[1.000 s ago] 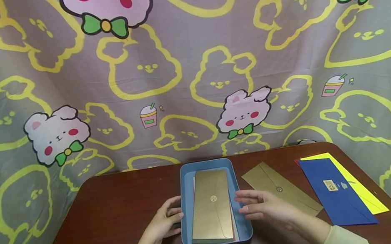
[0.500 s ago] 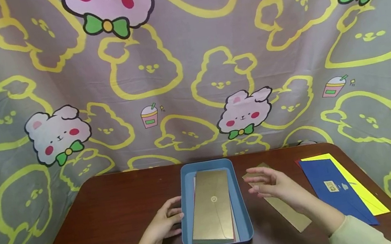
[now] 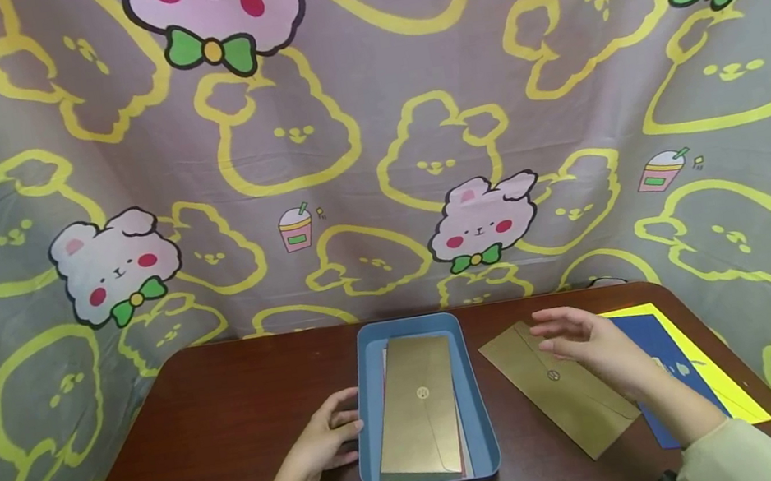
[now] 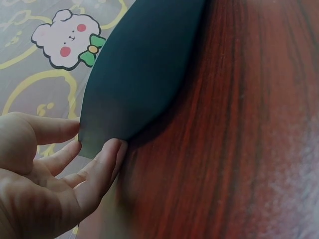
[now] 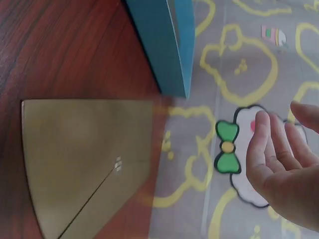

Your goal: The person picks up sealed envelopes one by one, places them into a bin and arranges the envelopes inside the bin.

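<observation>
A blue tray [image 3: 486,425] holds a gold envelope [image 3: 413,427] on top of other papers whose edges peek out beneath it. My left hand [image 3: 325,436] rests against the tray's left side; in the left wrist view its fingertips [image 4: 115,149] touch the dark outer wall. Over a second gold envelope [image 3: 567,404], lying slantwise on the table, hovers my right hand [image 3: 591,343], fingers loosely extended and holding nothing. The right wrist view has that hand [image 5: 286,169] apart from the envelope and tray. My right forearm partly hides a blue envelope [image 3: 644,328].
A yellow envelope [image 3: 742,399] lies partly under the blue one at the right, with a sliver of red beside them. The brown wooden table [image 3: 232,413] ends at a cartoon-printed cloth [image 3: 371,143] behind it.
My right hand has moved from the tray's right rim, rightward across the loose gold envelope towards the blue one. My left hand and the tray stay in place.
</observation>
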Demonstrator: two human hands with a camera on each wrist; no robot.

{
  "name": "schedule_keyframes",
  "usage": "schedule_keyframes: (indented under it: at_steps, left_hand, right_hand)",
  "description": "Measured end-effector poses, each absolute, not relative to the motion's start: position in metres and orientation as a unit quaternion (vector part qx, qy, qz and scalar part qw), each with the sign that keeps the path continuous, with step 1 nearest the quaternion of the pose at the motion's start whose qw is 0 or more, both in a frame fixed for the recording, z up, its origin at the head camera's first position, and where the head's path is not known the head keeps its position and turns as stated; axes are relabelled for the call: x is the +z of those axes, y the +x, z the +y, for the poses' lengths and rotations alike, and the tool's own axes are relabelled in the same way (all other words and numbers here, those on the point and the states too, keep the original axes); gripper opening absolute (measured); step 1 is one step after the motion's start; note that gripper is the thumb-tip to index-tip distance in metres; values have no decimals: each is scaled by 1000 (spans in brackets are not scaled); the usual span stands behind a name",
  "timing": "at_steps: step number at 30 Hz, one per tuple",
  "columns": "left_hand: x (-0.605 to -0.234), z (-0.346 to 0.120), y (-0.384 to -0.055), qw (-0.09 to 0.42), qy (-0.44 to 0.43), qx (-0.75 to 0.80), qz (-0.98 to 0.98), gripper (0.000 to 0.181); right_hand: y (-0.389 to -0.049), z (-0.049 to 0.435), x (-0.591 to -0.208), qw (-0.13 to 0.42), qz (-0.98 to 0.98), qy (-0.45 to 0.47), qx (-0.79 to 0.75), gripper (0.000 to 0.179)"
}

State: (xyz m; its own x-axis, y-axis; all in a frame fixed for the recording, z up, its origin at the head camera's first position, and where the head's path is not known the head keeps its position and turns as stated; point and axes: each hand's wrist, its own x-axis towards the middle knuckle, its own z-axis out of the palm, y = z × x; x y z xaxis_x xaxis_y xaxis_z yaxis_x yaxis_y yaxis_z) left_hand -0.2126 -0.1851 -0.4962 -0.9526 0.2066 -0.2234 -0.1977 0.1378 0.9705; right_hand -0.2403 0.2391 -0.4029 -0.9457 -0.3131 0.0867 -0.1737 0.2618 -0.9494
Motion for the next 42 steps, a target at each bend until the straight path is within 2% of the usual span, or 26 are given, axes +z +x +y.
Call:
schedule_keyframes:
  at_steps: [4, 11, 14, 23, 27, 34, 42]
  left_hand:
    - [-495, -184, -210, 153, 3, 656, 739, 55]
    - [-496, -182, -205, 152, -8, 654, 741, 54]
    - [-497, -181, -205, 152, -11, 652, 743, 54]
    - [-496, -180, -205, 151, -15, 652, 743, 54]
    - [-495, -180, -204, 151, -17, 653, 742, 54]
    - [-496, -181, -208, 151, -19, 653, 742, 54]
    - [-497, -183, -209, 152, -16, 653, 742, 54]
  right_hand:
    - [-242, 253, -407, 68, 813, -142, -561, 47]
    - [-248, 282, -428, 128, 848, -126, -498, 47]
    - [-250, 292, -441, 137, 854, -112, -489, 50]
    - [-256, 302, -468, 65, 920, -121, -367, 55]
    - [-257, 303, -474, 51, 935, -139, -321, 57]
    - [-257, 301, -478, 47, 947, -143, -283, 65]
    - [-253, 293, -479, 71, 968, -98, -220, 94]
